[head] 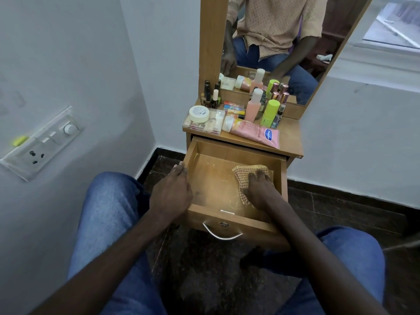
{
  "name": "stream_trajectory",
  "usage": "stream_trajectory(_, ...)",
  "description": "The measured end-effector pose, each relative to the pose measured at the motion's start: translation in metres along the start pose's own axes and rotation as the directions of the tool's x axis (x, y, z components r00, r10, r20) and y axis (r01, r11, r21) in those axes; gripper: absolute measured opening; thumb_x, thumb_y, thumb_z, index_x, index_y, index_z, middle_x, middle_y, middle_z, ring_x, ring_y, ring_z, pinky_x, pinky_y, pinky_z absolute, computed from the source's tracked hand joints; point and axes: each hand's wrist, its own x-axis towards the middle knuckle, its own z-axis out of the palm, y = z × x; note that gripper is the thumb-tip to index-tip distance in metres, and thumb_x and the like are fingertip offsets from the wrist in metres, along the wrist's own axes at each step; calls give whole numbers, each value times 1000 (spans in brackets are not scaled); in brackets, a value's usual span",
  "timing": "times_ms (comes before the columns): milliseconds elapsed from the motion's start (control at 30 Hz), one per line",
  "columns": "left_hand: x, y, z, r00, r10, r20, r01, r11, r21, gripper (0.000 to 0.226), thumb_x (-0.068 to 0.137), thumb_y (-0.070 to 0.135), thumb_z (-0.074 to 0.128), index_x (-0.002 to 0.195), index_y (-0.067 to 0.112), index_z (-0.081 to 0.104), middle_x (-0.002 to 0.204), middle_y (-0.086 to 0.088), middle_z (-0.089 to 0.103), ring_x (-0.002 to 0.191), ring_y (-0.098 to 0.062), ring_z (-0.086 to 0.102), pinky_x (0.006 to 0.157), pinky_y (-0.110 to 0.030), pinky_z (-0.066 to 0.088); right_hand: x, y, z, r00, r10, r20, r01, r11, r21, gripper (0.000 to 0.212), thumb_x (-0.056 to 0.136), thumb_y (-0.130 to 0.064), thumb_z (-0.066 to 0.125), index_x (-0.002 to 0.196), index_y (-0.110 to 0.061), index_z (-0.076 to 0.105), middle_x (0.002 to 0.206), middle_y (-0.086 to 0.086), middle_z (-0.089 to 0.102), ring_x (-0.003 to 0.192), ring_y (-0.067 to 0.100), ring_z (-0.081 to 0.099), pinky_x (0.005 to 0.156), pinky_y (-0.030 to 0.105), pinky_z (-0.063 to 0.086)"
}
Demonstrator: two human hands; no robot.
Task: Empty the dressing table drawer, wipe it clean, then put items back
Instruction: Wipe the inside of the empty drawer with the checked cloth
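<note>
The drawer (211, 185) stands pulled open from the dressing table (289, 138) and holds only a checked cloth (244, 172) near its right wall. The right hand (259, 187) presses the cloth with fingers spread flat, while the left hand (172, 192) grips the drawer's left wall, fingers together over the rim. On the tabletop, a clear plastic box (216, 125) of small items carries a white jar (199, 113). Beside it lies a pink tube (254, 131) marked Vaseline. The drawer floor left of the cloth is bare.
</note>
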Motion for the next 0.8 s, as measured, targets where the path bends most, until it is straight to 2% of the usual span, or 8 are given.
stream_trajectory(100,1,0,0,1000,2,5,-2,1000,-6,54,106,27,40,156,8,40,168,-4,28,150,-22,39,112,-44,46,13,-15,1,996,76,-48,-76,997,18,69,106,-41,51,163,-14,22,169,21,9,153,50,16,119,63,30)
stream_trajectory(233,-2,2,-2,1000,-13,-6,13,1000,-17,52,107,28,41,155,9,42,168,-2,28,145,-23,45,108,-44,49,18,-35,12,979,191,-68,-193,981,-18,72,104,-27,56,161,-1,20,165,29,14,149,53,23,114,62,40)
stream_trajectory(367,-3,4,-4,1000,-19,-7,19,1000,-18,53,107,27,40,156,9,41,169,-2,27,144,-23,47,107,-43,49,21,-38,12,945,320,-73,-322,947,-19,82,98,-25,64,160,5,19,165,32,9,150,53,21,114,61,38)
stream_trajectory(533,-3,5,-3,999,-30,-16,30,999,-25,53,107,30,38,155,10,43,169,-1,26,136,-23,56,103,-43,52,37,-37,13,937,340,-74,-339,940,26,70,100,-28,58,156,4,31,165,30,10,151,53,17,119,62,28)
stream_trajectory(700,-3,7,-4,1000,-21,-14,21,999,-24,54,107,32,38,156,10,40,170,-1,25,135,-24,57,103,-42,51,33,-28,14,949,299,-103,-296,954,44,67,104,-37,51,155,2,33,164,28,18,149,50,24,117,62,33)
stream_trajectory(800,-4,6,-3,1000,-17,-14,17,1000,-9,55,107,33,36,157,11,39,169,-2,25,136,-23,55,104,-41,50,31,-20,18,947,287,-146,-279,958,71,74,105,-50,46,158,-2,28,167,26,6,153,49,15,119,62,27)
